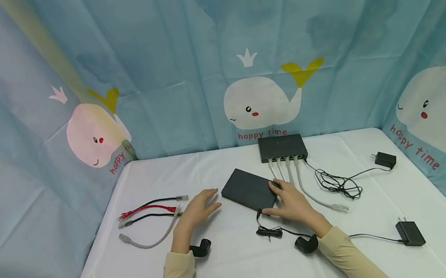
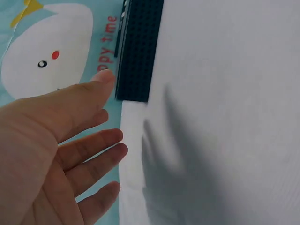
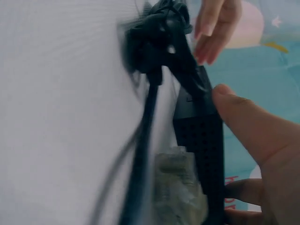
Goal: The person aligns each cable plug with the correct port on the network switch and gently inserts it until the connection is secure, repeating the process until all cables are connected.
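A flat black network switch (image 1: 248,190) sits at a slant over the middle of the white table, a thin black power cord running from its near side. My right hand (image 1: 292,201) grips its right end, thumb at the near corner and fingers at the far one. In the right wrist view the thumb (image 3: 241,105) presses against the switch's edge (image 3: 199,136). Just left of the switch, my left hand (image 1: 199,209) holds nothing, its fingers spread. The left wrist view shows a small gap between that hand (image 2: 70,136) and the perforated end (image 2: 138,56) of the switch.
Behind stands a second black switch (image 1: 282,148) with several pale network cables (image 1: 289,172) plugged in. A coiled cord (image 1: 342,184) leads to a power adapter (image 1: 385,160); another adapter (image 1: 410,233) lies nearer. Short black, red and grey cables (image 1: 147,212) lie at left.
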A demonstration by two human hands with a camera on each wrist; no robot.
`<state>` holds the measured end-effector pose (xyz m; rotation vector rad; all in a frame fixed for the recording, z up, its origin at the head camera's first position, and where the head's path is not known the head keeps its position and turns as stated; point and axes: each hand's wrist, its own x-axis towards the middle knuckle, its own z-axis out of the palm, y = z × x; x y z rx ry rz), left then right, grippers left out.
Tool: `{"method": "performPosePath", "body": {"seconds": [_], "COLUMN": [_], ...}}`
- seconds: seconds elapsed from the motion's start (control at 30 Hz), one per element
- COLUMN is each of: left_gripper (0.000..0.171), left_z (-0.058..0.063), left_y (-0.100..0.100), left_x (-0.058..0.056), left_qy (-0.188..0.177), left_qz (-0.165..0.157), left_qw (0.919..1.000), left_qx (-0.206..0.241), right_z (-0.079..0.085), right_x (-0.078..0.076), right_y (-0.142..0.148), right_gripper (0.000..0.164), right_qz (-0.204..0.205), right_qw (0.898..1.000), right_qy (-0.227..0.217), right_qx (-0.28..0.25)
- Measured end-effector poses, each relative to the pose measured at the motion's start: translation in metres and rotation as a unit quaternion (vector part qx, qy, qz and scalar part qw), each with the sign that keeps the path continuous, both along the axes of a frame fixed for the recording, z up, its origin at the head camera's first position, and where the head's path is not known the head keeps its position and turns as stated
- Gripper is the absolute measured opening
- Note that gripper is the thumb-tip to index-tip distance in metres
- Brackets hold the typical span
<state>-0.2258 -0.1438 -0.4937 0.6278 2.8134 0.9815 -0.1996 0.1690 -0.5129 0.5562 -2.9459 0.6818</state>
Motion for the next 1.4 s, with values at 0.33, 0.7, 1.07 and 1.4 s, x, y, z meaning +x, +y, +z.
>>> {"method": "performPosePath", "body": {"seconds": [0.33,0.7,1.07,1.4], "left_gripper": [0.055,0.044,0.031,0.026], "left_z": [-0.009,-0.003,0.009,0.024], "left_y": [0.013,0.013,0.009,0.012], "left_x": [0.001,0.002,0.006,0.012], "left_qy": [-0.019,-0.016,-0.052,-0.084], "left_qz": [-0.023,0.000,0.008,0.002], "left_qw": [0.9994,0.9998,0.9985,0.9962], "left_qx": [0.018,0.015,0.012,-0.023], "right_z": [0.009,0.003,-0.004,-0.001], "right_x": [0.003,-0.005,-0.015,-0.027], "right_y": [0.006,0.008,0.009,0.007], "right_gripper": [0.093,0.085,0.084,0.081], "right_qz": [0.012,0.056,0.101,0.149], "right_qw": [0.998,0.994,0.989,0.982], "right_qy": [-0.068,-0.071,-0.080,-0.090], "right_qx": [-0.011,-0.065,-0.077,-0.065]}}
